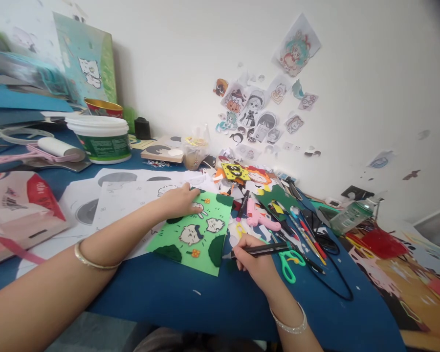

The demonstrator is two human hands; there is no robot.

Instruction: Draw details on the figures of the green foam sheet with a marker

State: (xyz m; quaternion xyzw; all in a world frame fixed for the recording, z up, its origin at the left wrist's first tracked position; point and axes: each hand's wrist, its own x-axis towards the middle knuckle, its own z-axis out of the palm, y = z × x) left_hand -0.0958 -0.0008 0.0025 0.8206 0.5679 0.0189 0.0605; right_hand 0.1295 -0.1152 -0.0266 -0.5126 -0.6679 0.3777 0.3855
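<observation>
A light green sheet (196, 261) lies on the blue table, decorated with white cartoon animals, dark green patches and small orange flowers. My left hand (179, 199) rests on its upper left part, fingers stretched out and partly covering a rabbit-like figure. By the sheet's right edge, my right hand (255, 261) grips a black marker (267, 249), whose tip points left toward the sheet. Green scissors (289, 271) lie just right of that hand. Above it sits a pink glue gun (262, 220) among paper scraps.
White printed pages (113, 205) spread under my left arm. Several pens (313, 239) and a black cable (342, 293) lie to the right. A white-and-green tub (100, 142), a lint roller (60, 149) and a red-and-white bag (25, 210) stand or lie left; a plastic bottle (354, 215) is at right.
</observation>
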